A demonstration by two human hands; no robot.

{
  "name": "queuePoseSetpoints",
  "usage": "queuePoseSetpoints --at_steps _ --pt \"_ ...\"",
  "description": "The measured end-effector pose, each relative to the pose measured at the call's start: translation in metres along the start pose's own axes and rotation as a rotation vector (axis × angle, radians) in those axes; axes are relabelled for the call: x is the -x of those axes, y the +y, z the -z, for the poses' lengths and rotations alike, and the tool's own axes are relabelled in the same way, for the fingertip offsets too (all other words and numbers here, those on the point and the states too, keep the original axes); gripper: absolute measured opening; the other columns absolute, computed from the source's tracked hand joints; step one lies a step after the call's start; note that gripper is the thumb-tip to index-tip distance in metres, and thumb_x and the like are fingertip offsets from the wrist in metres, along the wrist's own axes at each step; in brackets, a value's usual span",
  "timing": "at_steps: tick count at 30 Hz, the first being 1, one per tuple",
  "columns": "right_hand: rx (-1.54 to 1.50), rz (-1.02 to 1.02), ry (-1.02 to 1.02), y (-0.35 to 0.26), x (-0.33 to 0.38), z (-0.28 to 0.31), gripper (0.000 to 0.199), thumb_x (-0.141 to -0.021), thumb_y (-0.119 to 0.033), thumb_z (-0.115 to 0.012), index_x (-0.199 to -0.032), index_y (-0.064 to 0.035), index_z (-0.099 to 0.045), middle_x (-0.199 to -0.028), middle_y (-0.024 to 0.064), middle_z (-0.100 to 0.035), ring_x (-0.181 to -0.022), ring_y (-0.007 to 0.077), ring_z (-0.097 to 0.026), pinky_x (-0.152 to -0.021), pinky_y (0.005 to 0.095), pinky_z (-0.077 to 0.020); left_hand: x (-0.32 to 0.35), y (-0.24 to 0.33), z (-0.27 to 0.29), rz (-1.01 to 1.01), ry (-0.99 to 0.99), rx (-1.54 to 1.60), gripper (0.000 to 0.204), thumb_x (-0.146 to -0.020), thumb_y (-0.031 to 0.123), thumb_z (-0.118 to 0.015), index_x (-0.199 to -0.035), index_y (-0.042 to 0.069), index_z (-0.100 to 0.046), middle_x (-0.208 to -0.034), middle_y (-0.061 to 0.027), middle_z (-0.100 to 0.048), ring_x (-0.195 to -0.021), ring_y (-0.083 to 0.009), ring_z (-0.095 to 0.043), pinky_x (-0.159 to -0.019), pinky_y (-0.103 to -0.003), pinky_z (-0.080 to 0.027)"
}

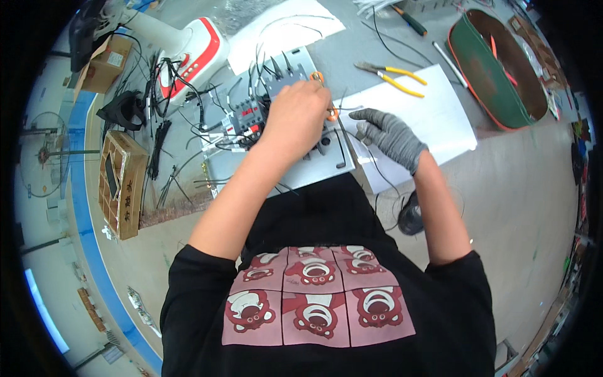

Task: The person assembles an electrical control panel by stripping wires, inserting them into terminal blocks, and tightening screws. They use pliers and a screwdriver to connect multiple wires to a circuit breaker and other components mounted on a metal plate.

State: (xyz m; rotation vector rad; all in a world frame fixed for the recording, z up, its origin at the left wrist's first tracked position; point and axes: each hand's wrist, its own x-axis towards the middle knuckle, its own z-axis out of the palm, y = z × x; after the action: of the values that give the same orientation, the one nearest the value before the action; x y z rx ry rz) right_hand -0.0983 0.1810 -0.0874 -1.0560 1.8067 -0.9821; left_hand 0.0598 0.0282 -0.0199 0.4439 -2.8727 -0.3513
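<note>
Head view: bare left hand (295,113) closed around orange-handled scissors (329,108) over grey mounting plate (314,164) mid-bench; gloved right hand (388,133) pinches thin black wire (377,169) just beside, on white sheet (433,119).

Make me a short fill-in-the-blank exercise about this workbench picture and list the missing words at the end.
1. The right hand wears a grey ____.
2. The left hand holds a tool with ____ handles over the grey panel.
3. The pliers on the table have ____ handles.

Missing words: glove; orange; yellow
</note>
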Motion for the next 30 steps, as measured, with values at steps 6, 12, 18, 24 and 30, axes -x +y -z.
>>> queuePoseSetpoints --at_steps 6,12,18,24,30 --pt "-0.139 0.100 0.205 -0.013 -0.009 -0.004 0.036 -0.095 -0.016 -0.062 -0.129 -0.0046 -0.060 -0.104 0.0152 -0.070 -0.087 0.0188 -0.064 -0.082 0.0295 -0.0511 -0.004 -0.022 0.031 0.410 0.139 0.511 0.018 -0.090 0.006 -0.060 -0.104 -0.001 -0.053 -0.084 -0.0099 -0.062 -0.073 -0.0199 -0.063 -0.069 -0.031 -0.049" --pt "0.058 0.270 0.332 -0.044 0.008 -0.009 0.028 -0.095 -0.007 -0.060 -0.122 -0.0018 -0.064 -0.097 0.0098 -0.070 -0.089 0.0129 -0.065 -0.082 0.0278 -0.0515 -0.018 -0.071 0.074 0.417 0.112 0.592 0.029 -0.090 0.008 -0.060 -0.117 -0.001 -0.053 -0.078 -0.0019 -0.059 -0.065 -0.0080 -0.057 -0.057 -0.025 -0.044" --pt "0.302 0.322 0.450 -0.037 0.036 -0.023 0.023 -0.086 -0.004 -0.065 -0.109 -0.0045 -0.070 -0.100 0.0142 -0.068 -0.094 0.0296 -0.065 -0.087 0.0385 -0.0514 -0.039 -0.111 0.115 0.505 -0.135 0.904 0.014 -0.093 0.013 -0.062 -0.102 0.003 -0.055 -0.084 -0.0045 -0.067 -0.072 -0.0125 -0.069 -0.059 -0.021 -0.047" --pt "0.174 0.005 0.369 -0.020 0.019 -0.036 0.028 -0.085 -0.006 -0.069 -0.113 -0.0065 -0.068 -0.096 0.0136 -0.069 -0.088 0.0254 -0.065 -0.084 0.0364 -0.0521 -0.040 -0.139 0.099 0.501 -0.115 1.152 0.017 -0.093 0.016 -0.067 -0.092 0.005 -0.053 -0.090 -0.0095 -0.070 -0.078 -0.0137 -0.072 -0.064 -0.022 -0.053" --pt "0.271 -0.020 0.228 -0.013 -0.008 -0.041 0.022 -0.084 -0.010 -0.072 -0.106 -0.0038 -0.070 -0.091 0.0164 -0.068 -0.076 0.0243 -0.066 -0.075 0.0339 -0.0530 -0.030 -0.164 0.082 0.398 -0.132 1.143 0.025 -0.099 0.033 -0.058 -0.095 0.009 -0.057 -0.095 -0.0065 -0.071 -0.080 -0.0081 -0.069 -0.069 -0.019 -0.050"
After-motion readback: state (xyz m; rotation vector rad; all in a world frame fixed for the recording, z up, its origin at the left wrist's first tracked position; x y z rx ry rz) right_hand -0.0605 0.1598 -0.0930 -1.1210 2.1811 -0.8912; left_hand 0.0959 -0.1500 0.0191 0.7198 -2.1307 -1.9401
